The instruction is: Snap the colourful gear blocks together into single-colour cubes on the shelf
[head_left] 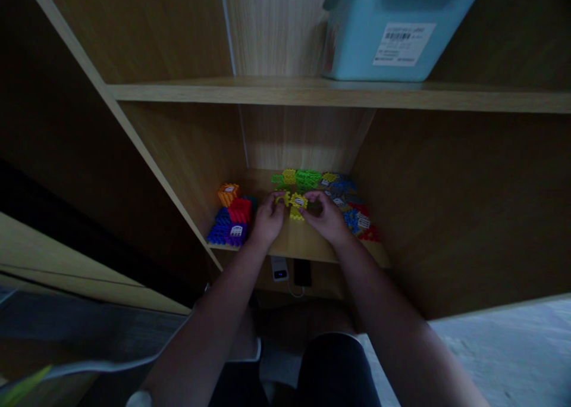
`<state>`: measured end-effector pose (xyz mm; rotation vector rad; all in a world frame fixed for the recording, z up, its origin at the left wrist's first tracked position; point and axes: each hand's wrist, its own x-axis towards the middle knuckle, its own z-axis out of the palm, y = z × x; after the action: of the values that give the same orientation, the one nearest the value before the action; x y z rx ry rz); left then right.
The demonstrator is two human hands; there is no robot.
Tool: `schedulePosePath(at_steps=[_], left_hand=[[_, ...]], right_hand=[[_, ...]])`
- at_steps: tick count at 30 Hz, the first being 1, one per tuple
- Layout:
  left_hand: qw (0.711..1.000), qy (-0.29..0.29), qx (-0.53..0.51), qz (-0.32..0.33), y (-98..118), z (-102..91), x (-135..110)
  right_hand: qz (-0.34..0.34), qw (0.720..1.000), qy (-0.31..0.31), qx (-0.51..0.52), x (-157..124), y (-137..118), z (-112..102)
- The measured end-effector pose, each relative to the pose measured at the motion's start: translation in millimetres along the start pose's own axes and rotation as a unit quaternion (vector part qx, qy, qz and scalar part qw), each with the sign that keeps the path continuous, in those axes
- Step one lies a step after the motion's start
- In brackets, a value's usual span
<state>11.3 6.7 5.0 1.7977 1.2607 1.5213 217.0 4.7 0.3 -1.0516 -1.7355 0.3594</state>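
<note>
My left hand and my right hand face each other over the middle of a low wooden shelf. Between them are yellow interlocking toy tiles with notched edges. The left fingers pinch a yellow tile at the left, and the right fingers close on the one beside it. To the left stands a stack of cube-like blocks: an orange block, a red block and a purple block. Behind my hands lie green tiles. Blue tiles and red ones lie to the right, partly hidden by my right hand.
A light blue plastic bin with a barcode label stands on the upper shelf, whose edge runs above my hands. Cabinet walls close in on both sides. Below the low shelf lie a white device with a cable and a dark phone-like object.
</note>
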Motion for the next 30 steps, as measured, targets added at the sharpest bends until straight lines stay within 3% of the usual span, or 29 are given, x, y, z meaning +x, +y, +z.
schedulePosePath(at_steps=[11, 30], left_hand=[[0.999, 0.006, 0.024, -0.022, 0.9, -0.4, 0.5], [1.0, -0.003, 0.024, -0.016, -0.3, 0.3, 0.5]], right_hand=[[0.02, 0.997, -0.069, -0.037, -2.1, 8.7, -3.3], [-0.001, 0.993, -0.077, -0.086, -1.4, 11.6, -3.4]])
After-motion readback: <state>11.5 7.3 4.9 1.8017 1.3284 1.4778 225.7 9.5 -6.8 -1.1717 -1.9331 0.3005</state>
